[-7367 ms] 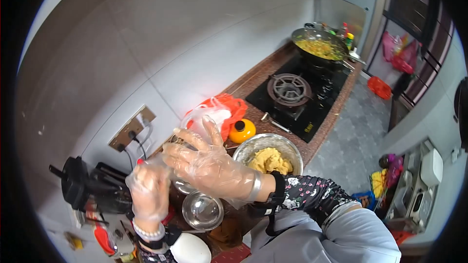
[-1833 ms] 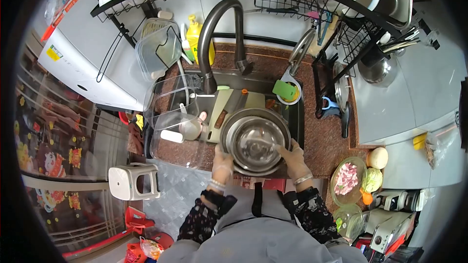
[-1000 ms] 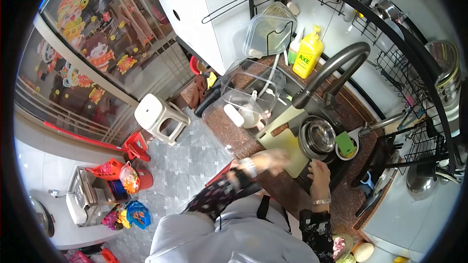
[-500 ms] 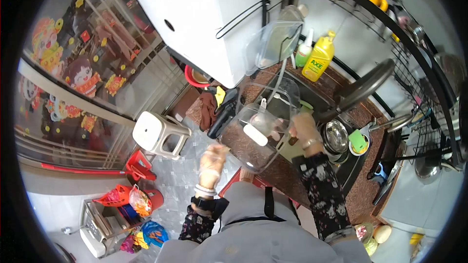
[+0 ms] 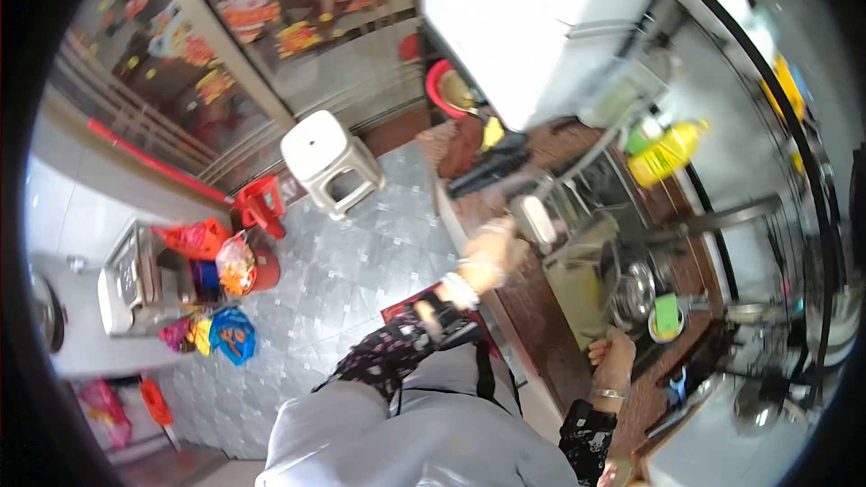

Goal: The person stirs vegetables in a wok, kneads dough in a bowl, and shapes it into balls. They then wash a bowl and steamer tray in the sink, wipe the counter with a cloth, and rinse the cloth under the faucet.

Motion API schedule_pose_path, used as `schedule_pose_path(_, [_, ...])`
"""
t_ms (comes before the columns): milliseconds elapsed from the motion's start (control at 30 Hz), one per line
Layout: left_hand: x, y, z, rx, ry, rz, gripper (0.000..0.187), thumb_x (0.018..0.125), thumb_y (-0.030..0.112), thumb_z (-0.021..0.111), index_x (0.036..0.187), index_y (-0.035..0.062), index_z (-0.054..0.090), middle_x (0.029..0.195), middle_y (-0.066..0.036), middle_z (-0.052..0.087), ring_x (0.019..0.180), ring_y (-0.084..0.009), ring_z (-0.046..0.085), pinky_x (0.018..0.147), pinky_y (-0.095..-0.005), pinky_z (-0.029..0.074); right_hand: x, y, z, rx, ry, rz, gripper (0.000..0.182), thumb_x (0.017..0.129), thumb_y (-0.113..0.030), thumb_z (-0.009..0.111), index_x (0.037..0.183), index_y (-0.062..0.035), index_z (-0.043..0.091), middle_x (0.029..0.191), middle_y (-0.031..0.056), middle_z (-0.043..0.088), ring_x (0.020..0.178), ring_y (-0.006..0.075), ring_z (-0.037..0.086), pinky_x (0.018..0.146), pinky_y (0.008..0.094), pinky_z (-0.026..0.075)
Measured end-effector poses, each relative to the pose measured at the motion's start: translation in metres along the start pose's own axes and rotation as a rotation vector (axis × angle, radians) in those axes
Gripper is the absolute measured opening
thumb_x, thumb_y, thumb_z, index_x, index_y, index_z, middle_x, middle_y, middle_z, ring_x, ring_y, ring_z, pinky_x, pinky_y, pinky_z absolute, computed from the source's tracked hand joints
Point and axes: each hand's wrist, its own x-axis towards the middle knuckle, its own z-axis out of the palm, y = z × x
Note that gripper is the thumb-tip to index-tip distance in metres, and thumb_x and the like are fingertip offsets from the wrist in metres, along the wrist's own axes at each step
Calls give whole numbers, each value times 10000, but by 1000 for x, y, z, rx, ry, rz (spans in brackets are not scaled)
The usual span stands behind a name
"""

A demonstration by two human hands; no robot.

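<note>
My left hand (image 5: 492, 251) is over the front edge of the brown counter (image 5: 532, 302), just left of a white oval object (image 5: 537, 218); its fingers are smeared by motion. A clear plastic container (image 5: 577, 203) lies behind that object, partly over the sink. At the right, my right hand (image 5: 613, 356) is near the sink's front edge with curled fingers, and what they hold, if anything, is hidden. Steel bowls (image 5: 633, 293) sit in the sink beyond it. A green sponge (image 5: 667, 314) rests on a small bowl beside them.
A yellow bottle (image 5: 667, 155) stands behind the sink near the faucet (image 5: 713, 218). Dark objects (image 5: 490, 167) and a red basin (image 5: 444, 90) are at the counter's left end. A white stool (image 5: 329, 158) and a red bucket (image 5: 263, 271) stand on the floor.
The view has turned, shifting the room in the frame. My left hand has moved from above the floor to the counter edge. My right hand has moved away from the container toward the sink's near right side.
</note>
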Motion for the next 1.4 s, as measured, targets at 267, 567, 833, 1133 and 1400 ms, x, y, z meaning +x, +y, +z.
schedule_pose_path(267, [-90,29,3,-297,-143,-60,167,880,150,661,995,34,629,769,-100,650,650,-201,601,615,-315,481,-113,96,-182,26,355,157,354,911,-129,551,1227,9,472,593,128,598,407,190,559,361,297,461])
schedule_pose_path(567, [-52,113,178,-321,-987,149,216,917,170,513,1050,25,603,795,-121,640,601,-225,605,546,-378,490,-105,174,-227,123,799,137,220,935,-213,551,1004,-11,502,699,191,627,459,249,601,346,324,431])
schedule_pose_path(833, [31,158,344,788,-714,859,341,813,353,706,1040,99,717,1068,-108,701,1040,-274,650,841,-376,484,-178,143,-185,-387,851,-82,350,931,-177,606,1166,71,528,882,78,576,753,153,536,680,284,455])
schedule_pose_path(1133, [26,156,334,919,-561,663,359,875,342,580,1088,84,710,1138,-57,685,1100,-220,622,930,-331,442,-148,37,-182,-457,571,-302,301,936,-185,547,1131,32,620,953,234,642,878,330,608,811,385,468])
schedule_pose_path(1400, [-2,59,152,257,-321,505,282,869,128,521,1105,29,639,1021,-194,661,916,-330,638,853,-396,509,113,-81,-89,-547,164,-935,340,934,-185,541,1190,37,562,968,186,632,839,284,581,789,401,457])
